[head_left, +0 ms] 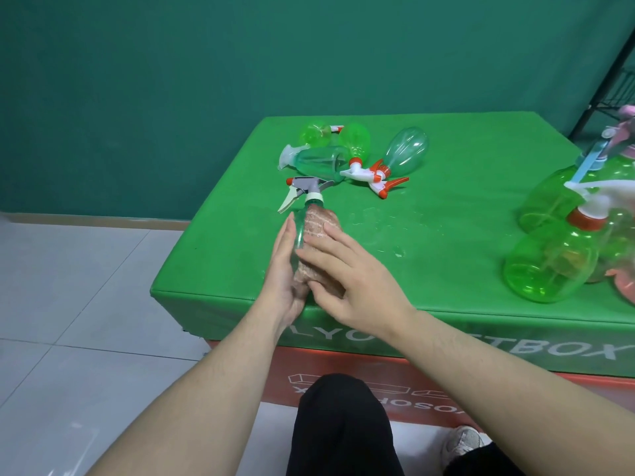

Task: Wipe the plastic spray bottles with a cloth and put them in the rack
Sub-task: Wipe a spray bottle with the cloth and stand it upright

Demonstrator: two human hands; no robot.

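Head view: both hands meet over the near left part of a green padded box (pixel 446 269). Left hand (pixel 285 280) lies flat along the left side of a clear spray bottle (pixel 302 225), palm turned inward, fingers straight and together, supporting it rather than curling round. Right hand (pixel 354 276) rests on top, fingers spread and nearly straight, pressing a pinkish-brown cloth (pixel 319 221) against the bottle's body. The cloth wraps most of the bottle; only a strip of clear plastic shows between the hands. Beyond the fingertips the bottle's neck points away, ending in a grey-and-white trigger head (pixel 304 187) with an orange nozzle tip. Farther past that, a loose cluster of lying bottles (pixel 360 149) (green and clear, white and orange triggers). Just right of the right hand, water droplets (pixel 385 228) on the box surface. Well to the right of the hands, several larger green bottles (pixel 549 259) sit crowded at the frame's edge. A black wire rack (pixel 615 87) stands behind them, partly out of frame. Below the forearms, dark trousers (pixel 340 427) and a shoe (pixel 464 441) on pale tiled floor (pixel 68 304).
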